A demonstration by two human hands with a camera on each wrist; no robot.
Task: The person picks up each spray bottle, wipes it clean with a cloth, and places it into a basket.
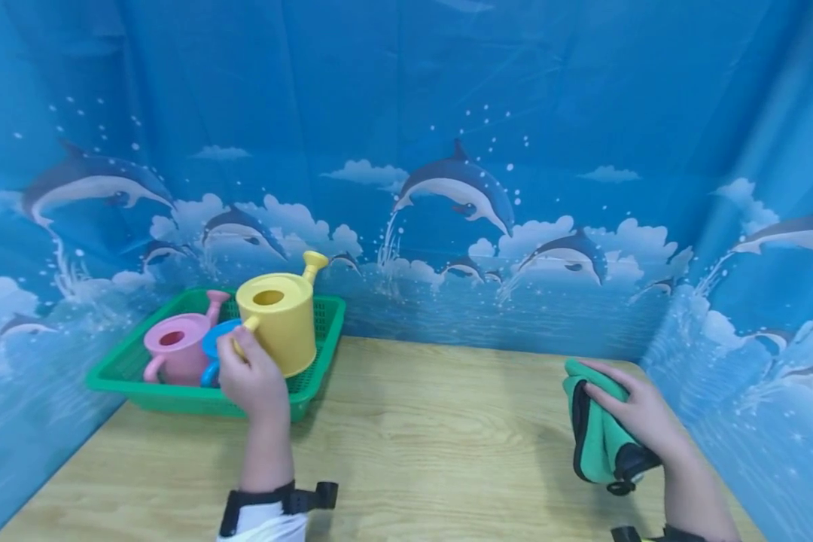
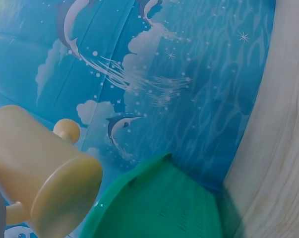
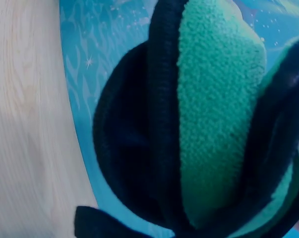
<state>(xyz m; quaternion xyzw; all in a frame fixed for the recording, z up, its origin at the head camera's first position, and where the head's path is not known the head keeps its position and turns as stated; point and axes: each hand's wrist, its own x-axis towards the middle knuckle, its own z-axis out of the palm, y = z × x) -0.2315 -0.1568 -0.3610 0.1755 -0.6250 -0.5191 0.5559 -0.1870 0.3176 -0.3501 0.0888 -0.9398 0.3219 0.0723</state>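
By its handle, my left hand [image 1: 257, 376] holds a yellow toy watering can [image 1: 287, 331] over the right part of a green plastic basket [image 1: 328, 339]. Its spout points up and to the right. A pink watering can [image 1: 179, 346] and a partly hidden blue one [image 1: 211, 348] are in that basket. In the left wrist view, the can's [image 2: 45, 168] underside tilts toward the camera. My right hand [image 1: 640, 410] grips a folded green cloth item [image 1: 599, 421] with black edging above the table's right side. The right wrist view shows its fuzzy green fabric [image 3: 216, 114] close up.
A light wooden table [image 1: 433, 436] lies under both hands. Behind it and at both sides hangs a blue curtain [image 1: 393, 98] printed with dolphins and clouds. Each wrist wears a black strap [image 1: 260, 500] with a small camera mount.
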